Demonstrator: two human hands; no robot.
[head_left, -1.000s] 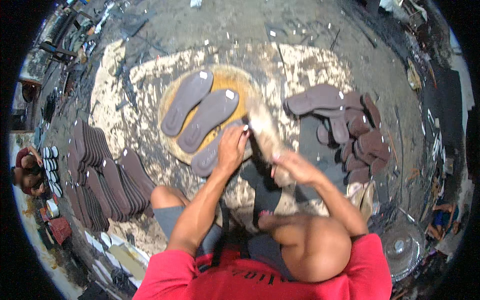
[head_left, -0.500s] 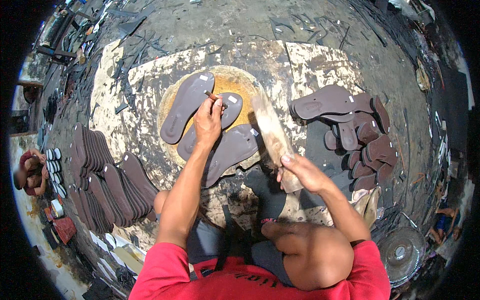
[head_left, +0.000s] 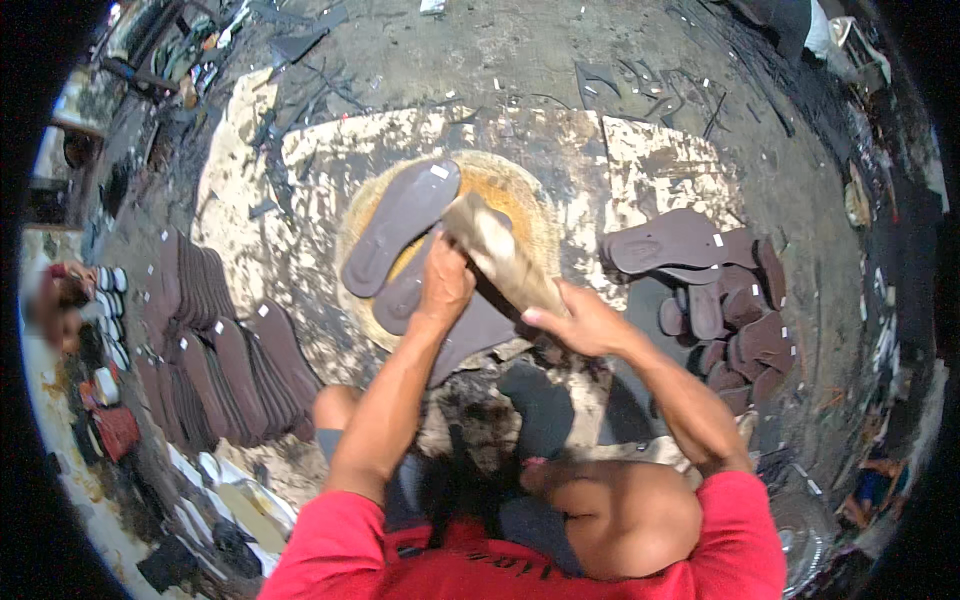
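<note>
A: Left hand (head_left: 447, 285)?
B: You had it at the lower insole (head_left: 470, 343) a second ago; now it's over the middle insole (head_left: 399, 298).
A: Your thin tool?
B: Showing half a second ago, now hidden.
A: Your wooden bat (head_left: 502, 252)?
B: Your right hand (head_left: 588, 320) brought it leftward: far end was right of the insoles, now above them, just beside your left hand.

Round fan (head_left: 802, 535) low R, nr blurry person (head_left: 872, 490) at far R edge; co-worker (head_left: 66, 308) far L, red basket (head_left: 116, 431) below; dark scraps (head_left: 300, 44) on grey floor (head_left: 500, 60) up top; pale strips (head_left: 242, 508) btm L, lower than basket
</note>
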